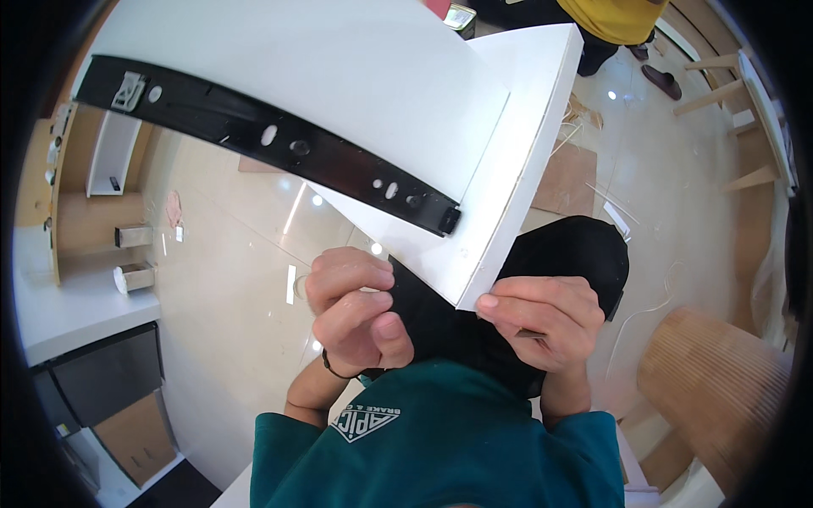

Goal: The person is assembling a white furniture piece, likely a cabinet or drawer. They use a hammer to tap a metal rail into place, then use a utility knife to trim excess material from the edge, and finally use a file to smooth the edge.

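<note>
A white drawer (398, 93) is tilted in front of me, with a black metal drawer slide (330, 154) fixed along its side. My right hand (542, 317) pinches the lowest corner of the drawer's white end panel (529, 140), thumb against the edge. A small flat dark piece (531, 334) shows between that hand's lower fingers; its kind cannot be made out. My left hand (351, 309) hovers just left of the same corner. Its fingers are half curled, thumb apart from them, and nothing shows in it. The drawer's far end runs out of view.
At the left stands white and wood-coloured cabinetry (93, 288) with open shelves. A ribbed tan roll (711, 389) stands at the lower right. Cardboard (567, 182) and thin strips litter the tiled floor. A person in a yellow top (618, 17) is at the far right, near a brown slipper (660, 82).
</note>
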The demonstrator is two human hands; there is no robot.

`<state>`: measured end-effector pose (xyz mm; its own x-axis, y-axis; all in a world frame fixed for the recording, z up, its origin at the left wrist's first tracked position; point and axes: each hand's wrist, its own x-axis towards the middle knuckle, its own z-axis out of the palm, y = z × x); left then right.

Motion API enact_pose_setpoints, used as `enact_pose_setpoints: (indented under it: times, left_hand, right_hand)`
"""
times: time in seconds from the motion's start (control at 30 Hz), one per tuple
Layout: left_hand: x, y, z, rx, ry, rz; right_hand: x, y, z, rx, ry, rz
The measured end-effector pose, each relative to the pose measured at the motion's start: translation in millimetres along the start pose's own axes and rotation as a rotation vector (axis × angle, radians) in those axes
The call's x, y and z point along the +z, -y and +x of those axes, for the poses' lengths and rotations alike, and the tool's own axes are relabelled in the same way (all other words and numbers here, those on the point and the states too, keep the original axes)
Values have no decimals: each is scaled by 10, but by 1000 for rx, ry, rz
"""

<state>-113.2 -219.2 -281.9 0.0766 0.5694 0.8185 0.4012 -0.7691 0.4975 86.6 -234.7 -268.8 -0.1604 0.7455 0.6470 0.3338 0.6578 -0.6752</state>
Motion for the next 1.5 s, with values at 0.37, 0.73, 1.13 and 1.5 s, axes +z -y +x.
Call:
enact_pose_setpoints:
  times: [0.37, 0.73, 1.13, 1.5]
  left_hand:
    - [3, 31, -135, -89, -20, -125]
    - [80, -25, 1, -54, 83, -180]
    - [132, -1, -28, -90, 89, -164]
    - [107, 8, 25, -111, 156, -160]
  right_hand:
    - [-64, 104, 192, 26, 131, -124]
    - [-173, 163, 438, 227, -363, 320]
    - [-3544, -503, 291, -40, -1203, -278]
    - [-2243, -2765, -1971, 1263, -377, -232]
